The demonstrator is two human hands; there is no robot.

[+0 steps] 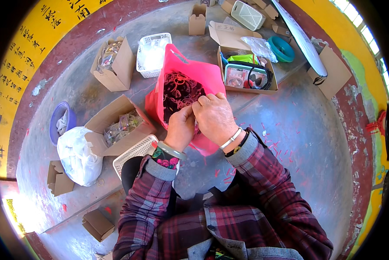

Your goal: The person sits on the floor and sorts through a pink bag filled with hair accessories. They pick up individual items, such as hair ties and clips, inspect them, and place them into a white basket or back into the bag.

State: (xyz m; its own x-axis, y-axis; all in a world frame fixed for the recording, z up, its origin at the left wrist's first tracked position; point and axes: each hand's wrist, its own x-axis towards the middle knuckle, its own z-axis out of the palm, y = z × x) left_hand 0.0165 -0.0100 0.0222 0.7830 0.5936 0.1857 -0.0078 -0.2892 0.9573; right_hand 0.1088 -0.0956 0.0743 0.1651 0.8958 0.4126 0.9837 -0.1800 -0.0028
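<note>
A bright pink bag [186, 66] stands open in front of me, filled with tangled dark red and pink loops [180, 88]. Over its near edge my two hands meet, fingertips together. My left hand [180, 130] is closed in a pinch, thumb and fingers pressed against the other hand. My right hand [217, 116] is closed too, its knuckles up and its fingers bent inward. Whatever lies between the fingers is hidden by the hands. A bangle circles my left wrist, and a light band circles the right one.
Left of the bag are a carton of clear packets [116, 125], a white plastic bag [79, 154] and a purple basin [54, 125]. Beyond it stand a white basket [141, 65], a carton of pouches [250, 90] and a teal ring-shaped item [285, 47]. Red scraps [285, 154] litter the floor.
</note>
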